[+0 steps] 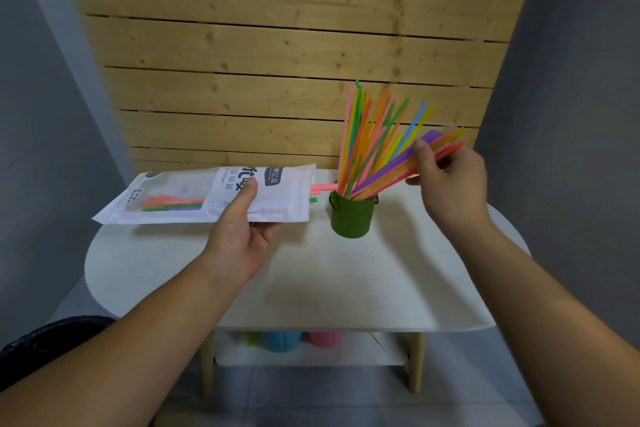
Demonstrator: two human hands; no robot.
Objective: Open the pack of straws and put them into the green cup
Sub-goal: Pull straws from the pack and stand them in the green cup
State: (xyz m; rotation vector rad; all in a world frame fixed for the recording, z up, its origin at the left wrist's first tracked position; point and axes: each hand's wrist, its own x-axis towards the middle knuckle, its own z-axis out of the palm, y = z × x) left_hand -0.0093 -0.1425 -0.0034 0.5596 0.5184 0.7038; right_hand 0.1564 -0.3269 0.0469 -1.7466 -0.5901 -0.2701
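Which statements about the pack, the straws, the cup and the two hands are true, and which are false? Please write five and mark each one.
1. The left hand holds the pack. True.
2. The pack is empty. False: several straws lie inside it.
3. The green cup stands upright on the table. True.
4. The right hand holds nothing. False: it grips a bundle of straws that leans into the green cup.
5. The green cup already has many straws in it. True.
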